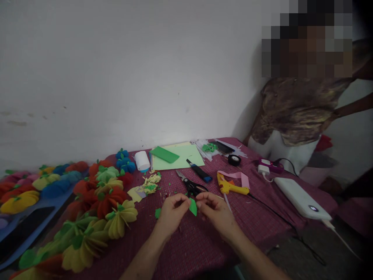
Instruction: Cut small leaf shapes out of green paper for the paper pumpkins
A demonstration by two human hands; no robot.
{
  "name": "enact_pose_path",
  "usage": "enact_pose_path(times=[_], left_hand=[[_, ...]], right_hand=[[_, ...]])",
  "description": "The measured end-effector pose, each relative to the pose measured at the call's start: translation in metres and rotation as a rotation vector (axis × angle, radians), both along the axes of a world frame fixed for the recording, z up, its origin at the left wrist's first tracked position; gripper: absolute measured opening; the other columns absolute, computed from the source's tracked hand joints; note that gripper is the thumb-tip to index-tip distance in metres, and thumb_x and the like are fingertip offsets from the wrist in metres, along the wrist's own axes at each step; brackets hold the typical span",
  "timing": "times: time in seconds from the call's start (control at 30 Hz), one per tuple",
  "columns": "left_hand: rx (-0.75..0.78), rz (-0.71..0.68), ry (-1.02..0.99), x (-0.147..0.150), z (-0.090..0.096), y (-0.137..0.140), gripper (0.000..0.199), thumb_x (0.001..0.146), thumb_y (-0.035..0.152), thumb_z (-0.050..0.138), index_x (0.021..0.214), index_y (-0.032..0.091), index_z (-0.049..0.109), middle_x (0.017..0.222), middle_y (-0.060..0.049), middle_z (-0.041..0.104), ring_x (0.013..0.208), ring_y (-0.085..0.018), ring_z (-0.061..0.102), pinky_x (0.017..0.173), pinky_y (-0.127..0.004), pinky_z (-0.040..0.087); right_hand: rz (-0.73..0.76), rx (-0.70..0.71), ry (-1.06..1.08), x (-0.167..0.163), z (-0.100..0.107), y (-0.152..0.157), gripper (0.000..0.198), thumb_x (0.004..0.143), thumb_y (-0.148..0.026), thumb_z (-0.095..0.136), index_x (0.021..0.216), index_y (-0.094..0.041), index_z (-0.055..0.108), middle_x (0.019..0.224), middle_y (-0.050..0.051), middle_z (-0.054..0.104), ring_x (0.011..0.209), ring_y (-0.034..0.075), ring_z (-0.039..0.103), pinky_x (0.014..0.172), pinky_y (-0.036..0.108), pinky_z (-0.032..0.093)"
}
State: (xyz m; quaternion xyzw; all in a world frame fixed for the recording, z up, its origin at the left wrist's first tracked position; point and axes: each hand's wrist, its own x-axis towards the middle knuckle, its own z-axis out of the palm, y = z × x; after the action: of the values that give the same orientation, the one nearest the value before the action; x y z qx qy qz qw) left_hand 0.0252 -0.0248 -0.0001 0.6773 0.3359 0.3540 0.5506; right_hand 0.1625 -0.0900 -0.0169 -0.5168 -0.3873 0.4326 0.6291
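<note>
A small bright green leaf-shaped piece (193, 207) is between my two hands, above the front middle of the table. My left hand (171, 214) pinches its left edge between thumb and fingers. The fingers of my right hand (218, 214) are drawn together at the other edge; the exact contact of these fingertips is too small to make out. Just beyond my hands lie black-handled scissors (194, 187), blades pointing away to the left. A green scrap (157, 213) is beside my left hand.
Colourful pumpkin-like pieces (109, 194) crowd the left side. Behind are a utility knife (199, 171), green sheets (186, 155), a white roll (142, 161) and black tape (234, 160). A yellow glue gun (231, 186) trails its cable rightward near a white power bank (301, 198). Another person (300, 105) stands right.
</note>
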Motion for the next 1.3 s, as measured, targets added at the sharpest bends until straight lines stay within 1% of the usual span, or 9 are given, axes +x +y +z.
enact_pose_path(times=[0.13,0.27,0.37,0.5,0.67,0.83,1.03,1.2,1.3], left_hand=[[0.004,0.033,-0.012,0.000,0.000,0.000,0.024,0.073,0.036,0.057,0.059,0.016,0.059,0.052,0.004,0.045,0.051,-0.011,0.039,0.051,-0.022,0.030],[-0.002,0.066,-0.003,0.000,-0.003,0.001,0.023,0.072,0.035,0.057,0.057,0.017,0.058,0.051,0.004,0.044,0.049,-0.011,0.037,0.048,-0.022,0.028],[-0.010,0.113,0.010,0.000,-0.005,0.003,0.024,0.072,0.036,0.057,0.057,0.017,0.057,0.049,0.004,0.043,0.047,-0.010,0.036,0.046,-0.021,0.027],[-0.026,0.176,0.010,0.001,-0.008,0.005,0.026,0.071,0.037,0.056,0.055,0.017,0.055,0.046,0.006,0.041,0.042,-0.009,0.034,0.043,-0.021,0.026],[-0.033,0.196,0.003,0.001,-0.013,0.007,0.031,0.074,0.040,0.055,0.053,0.017,0.051,0.045,0.006,0.041,0.040,-0.008,0.035,0.041,-0.021,0.025],[-0.035,0.187,-0.031,0.000,-0.016,0.007,0.034,0.077,0.041,0.054,0.054,0.017,0.051,0.046,0.006,0.040,0.041,-0.008,0.035,0.040,-0.021,0.024],[-0.030,0.180,-0.044,-0.001,-0.017,0.006,0.035,0.077,0.041,0.055,0.052,0.017,0.049,0.046,0.006,0.039,0.042,-0.009,0.034,0.041,-0.021,0.024],[0.007,0.186,-0.029,0.000,-0.019,0.006,0.036,0.077,0.040,0.055,0.049,0.018,0.047,0.044,0.006,0.038,0.042,-0.009,0.034,0.042,-0.022,0.024],[0.032,0.197,-0.021,0.001,-0.018,0.006,0.036,0.076,0.040,0.054,0.048,0.018,0.047,0.045,0.005,0.039,0.043,-0.010,0.035,0.044,-0.022,0.025]], right_hand=[[-0.002,-0.017,0.056,0.001,0.003,-0.001,0.026,0.071,-0.041,0.068,0.083,-0.018,0.063,0.065,0.000,0.065,0.056,0.013,0.057,0.047,0.022,0.042],[0.012,-0.020,0.060,0.001,0.002,-0.003,0.023,0.072,-0.037,0.067,0.083,-0.018,0.062,0.066,0.000,0.065,0.057,0.014,0.057,0.047,0.022,0.042],[-0.021,0.024,-0.075,-0.002,0.002,-0.007,0.015,0.072,-0.031,0.067,0.079,-0.019,0.060,0.064,-0.002,0.061,0.059,0.013,0.056,0.054,0.024,0.044],[-0.025,0.096,-0.253,-0.009,-0.001,-0.013,0.015,0.071,-0.019,0.065,0.081,-0.021,0.054,0.075,-0.001,0.062,0.071,0.015,0.060,0.067,0.027,0.047],[-0.065,0.098,-0.403,-0.019,-0.011,-0.010,0.028,0.069,-0.015,0.066,0.091,-0.022,0.050,0.081,-0.001,0.063,0.068,0.015,0.062,0.063,0.026,0.049],[-0.091,0.095,-0.514,-0.020,-0.015,-0.002,0.024,0.074,-0.017,0.063,0.097,-0.020,0.058,0.086,0.003,0.070,0.069,0.016,0.064,0.062,0.026,0.050],[-0.128,0.163,-0.641,-0.016,-0.018,0.001,0.023,0.077,-0.016,0.060,0.098,-0.021,0.066,0.088,0.003,0.073,0.071,0.017,0.066,0.063,0.025,0.052],[-0.196,0.253,-0.869,-0.012,-0.022,-0.001,0.026,0.079,-0.015,0.057,0.103,-0.019,0.066,0.094,0.006,0.073,0.076,0.020,0.067,0.067,0.028,0.053],[-0.207,0.297,-1.017,-0.012,-0.019,-0.004,0.027,0.082,-0.015,0.052,0.105,-0.017,0.066,0.091,0.008,0.073,0.074,0.021,0.067,0.067,0.031,0.053]])
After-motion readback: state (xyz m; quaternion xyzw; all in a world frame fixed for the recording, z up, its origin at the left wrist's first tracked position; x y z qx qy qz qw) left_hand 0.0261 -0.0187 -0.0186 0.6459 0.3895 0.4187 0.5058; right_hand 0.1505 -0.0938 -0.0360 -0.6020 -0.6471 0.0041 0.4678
